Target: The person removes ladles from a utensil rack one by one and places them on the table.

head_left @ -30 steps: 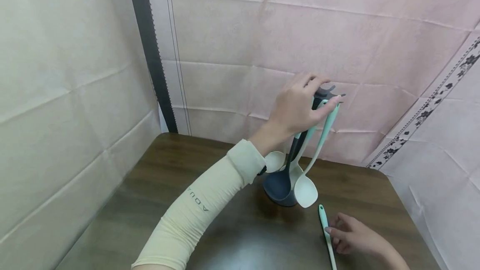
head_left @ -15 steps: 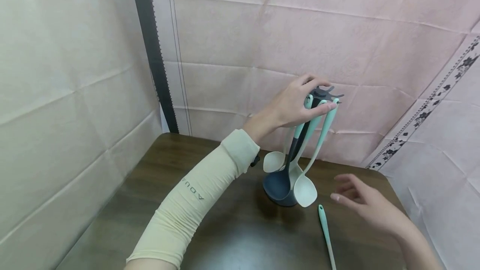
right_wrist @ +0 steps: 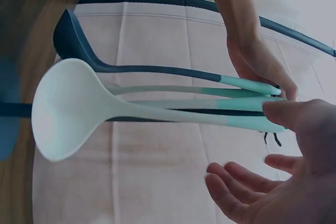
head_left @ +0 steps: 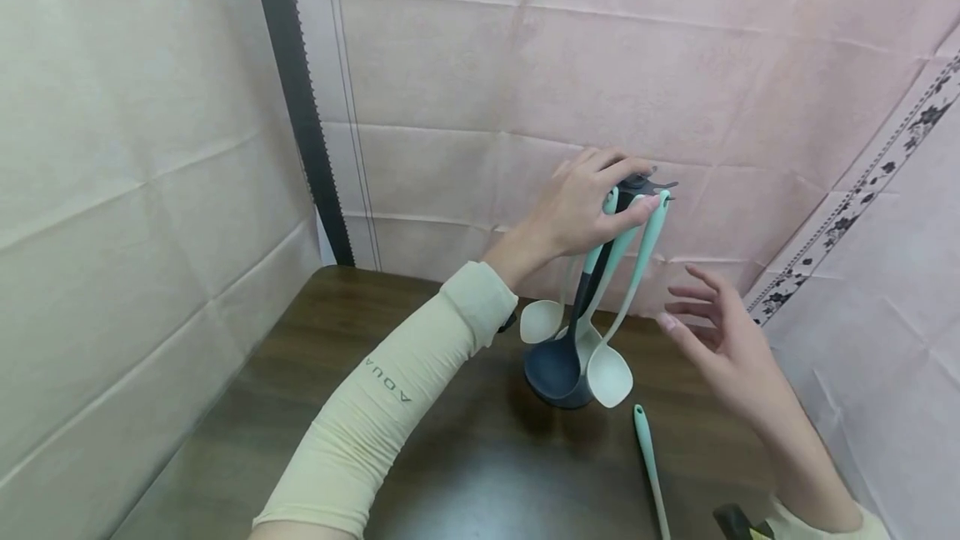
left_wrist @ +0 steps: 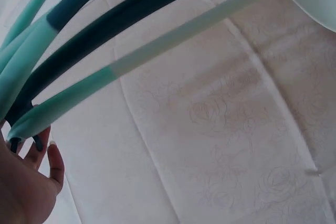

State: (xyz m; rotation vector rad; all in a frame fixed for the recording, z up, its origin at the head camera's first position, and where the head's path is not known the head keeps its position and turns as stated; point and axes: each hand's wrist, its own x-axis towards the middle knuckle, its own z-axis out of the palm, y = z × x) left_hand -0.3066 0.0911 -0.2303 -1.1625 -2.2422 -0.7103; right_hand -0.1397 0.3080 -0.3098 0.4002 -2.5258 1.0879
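Note:
At the back of the table a dark utensil stand (head_left: 639, 183) bears several hanging utensils with mint handles. A dark ladle (head_left: 553, 369), a white ladle (head_left: 610, 377) and a small white-headed utensil (head_left: 542, 322) hang from it. My left hand (head_left: 579, 205) grips the stand's hooked top; in the left wrist view, its fingers (left_wrist: 55, 163) curl around the hooks. Right of the stand, my right hand (head_left: 726, 348) is raised with spread fingers, holding nothing. In the right wrist view, its thumb is close to the white ladle's handle (right_wrist: 252, 123); contact is unclear.
A slim mint-handled utensil (head_left: 649, 461) lies on the brown wooden table (head_left: 480, 440), its lower end cut off by the frame. Pale cloth hangs (head_left: 450, 65) close behind the stand and on both sides.
My right hand has left the slim utensil on the table and risen up and away beside the stand, its fingers spreading. My left hand stays on the stand's top.

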